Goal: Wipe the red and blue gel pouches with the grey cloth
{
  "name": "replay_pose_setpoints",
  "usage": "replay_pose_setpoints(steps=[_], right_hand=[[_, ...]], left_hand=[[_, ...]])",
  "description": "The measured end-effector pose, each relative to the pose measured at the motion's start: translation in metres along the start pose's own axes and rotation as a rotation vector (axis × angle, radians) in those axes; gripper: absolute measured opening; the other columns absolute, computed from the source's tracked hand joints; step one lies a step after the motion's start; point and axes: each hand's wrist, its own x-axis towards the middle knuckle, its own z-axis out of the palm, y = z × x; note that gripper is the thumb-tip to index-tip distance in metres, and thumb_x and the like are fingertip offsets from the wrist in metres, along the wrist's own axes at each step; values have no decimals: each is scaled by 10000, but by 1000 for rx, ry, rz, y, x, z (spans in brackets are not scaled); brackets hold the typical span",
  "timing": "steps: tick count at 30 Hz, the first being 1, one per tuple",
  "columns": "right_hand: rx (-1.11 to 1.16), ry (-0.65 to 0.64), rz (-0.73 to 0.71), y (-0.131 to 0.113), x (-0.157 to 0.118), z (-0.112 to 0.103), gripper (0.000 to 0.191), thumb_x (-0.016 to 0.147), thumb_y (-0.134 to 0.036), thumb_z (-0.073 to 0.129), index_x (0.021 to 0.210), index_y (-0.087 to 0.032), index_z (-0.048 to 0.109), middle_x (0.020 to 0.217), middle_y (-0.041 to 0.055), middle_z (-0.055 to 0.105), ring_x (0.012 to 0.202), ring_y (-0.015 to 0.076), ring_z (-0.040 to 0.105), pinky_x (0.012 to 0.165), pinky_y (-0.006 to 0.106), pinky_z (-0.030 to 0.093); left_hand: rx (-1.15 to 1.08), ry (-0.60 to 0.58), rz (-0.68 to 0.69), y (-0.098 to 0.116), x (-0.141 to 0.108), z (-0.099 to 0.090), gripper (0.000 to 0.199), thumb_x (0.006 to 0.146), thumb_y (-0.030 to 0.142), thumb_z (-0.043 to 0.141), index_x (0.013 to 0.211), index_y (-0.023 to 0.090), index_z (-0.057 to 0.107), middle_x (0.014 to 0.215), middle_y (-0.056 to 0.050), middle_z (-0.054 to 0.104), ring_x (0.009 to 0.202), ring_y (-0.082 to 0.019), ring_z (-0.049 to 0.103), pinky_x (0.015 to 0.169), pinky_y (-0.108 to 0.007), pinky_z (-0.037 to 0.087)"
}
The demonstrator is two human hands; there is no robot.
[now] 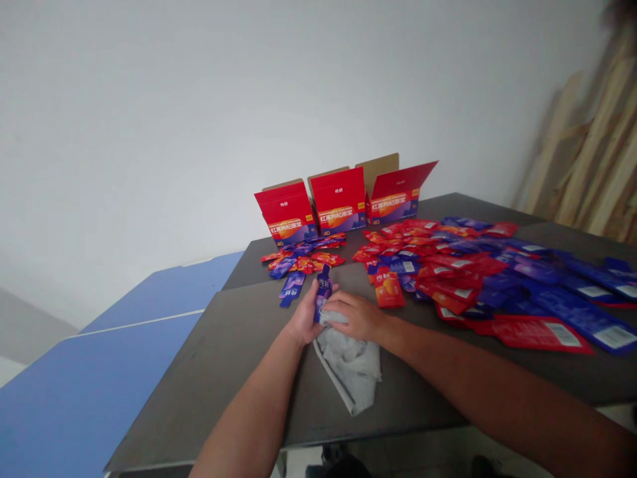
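Two bare hands work over one dark, flat-topped desk (239, 332). The left hand (304, 318) has its grip closed around one purple sachet (323, 287), a slim, shiny pouch with a narrow neck and pale lettering, held near the middle of the desk. The right hand (355, 313) has its grip bent over one grey cloth (351, 368), pinching it against the lower part of that sachet; the cloth is soft and matte, bunched under the fingers, and falls in creases to a pointed lower end.

Three cardboard boxes (341, 199) stand side by side at the far edge, red above and purple-orange below, with white characters and "40" on each front. All three have raised red front flaps; the right-hand box's flap leans outward, and plain brown board shows behind it.

In front of the left and middle boxes is one small pile (303, 255) of red-orange and purple sachets. One purple-blue sachet (292, 285) lies at its near edge. To the right spreads one much larger heap (448, 265) of glossy red and blue pouches, overlapping too much to count, several showing white barcode labels. One red-orange sachet (389, 287) lies at its near left edge.

One blue table (144, 352) with a white line adjoins on the left; several rough wooden boards (592, 153) lean at the right.
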Motion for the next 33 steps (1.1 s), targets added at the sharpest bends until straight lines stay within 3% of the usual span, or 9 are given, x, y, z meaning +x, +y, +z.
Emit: replay_pose_setpoints(steps=[5,12,15,19,22,25,29,33], right_hand=[[-6,258,206,5,6,-3,274,805,-203,593,1077,-220,566,999,77,582,960,214,578,859,381,508],[-28,510,476,22,10,-7,211,776,-268,595,974,-195,575,936,76,609,922,232,581,840,395,486],[12,579,646,32,10,-10,244,761,-332,599,958,-189,581,940,74,628,913,238,588,832,398,480],[56,616,830,40,11,-15,304,733,-383,617,955,-177,586,937,84,644,882,249,599,812,409,484],[32,620,725,34,11,-16,284,750,-359,618,972,-185,582,953,81,634,904,245,594,832,411,483],[39,465,402,18,8,-13,245,774,-294,621,999,-206,580,959,67,616,922,220,589,840,386,492],[93,127,32,-4,2,-3,292,787,-230,622,1075,-239,577,1009,61,605,962,198,587,858,357,510],[79,53,-36,-12,1,1,305,788,-209,612,1089,-248,580,1022,58,598,973,192,580,867,347,516]], left_hand=[[96,-12,-108,-7,-4,6,498,854,549,482,1067,126,635,827,-85,714,779,-219,686,730,-308,514],[136,-58,-117,-9,-7,8,484,871,492,490,1175,131,597,975,-115,710,943,-246,665,899,-355,463],[164,-39,-144,-7,-8,6,465,863,477,513,1166,136,603,951,-109,711,922,-247,667,875,-351,471],[62,-66,-145,-1,-7,0,459,844,501,528,1078,119,627,795,-87,691,740,-206,665,729,-307,500],[-76,-91,-73,5,-4,-3,464,818,547,536,1039,148,625,705,-49,644,572,-147,595,554,-247,460],[-148,-34,9,8,0,-3,468,784,587,558,965,161,628,661,-23,610,496,-109,527,455,-207,385],[-109,123,46,2,4,-1,486,750,620,578,778,136,618,610,-17,591,531,-124,560,517,-226,435],[-3,150,44,-7,5,3,476,751,612,580,749,137,618,608,-30,607,624,-172,621,600,-261,473]])
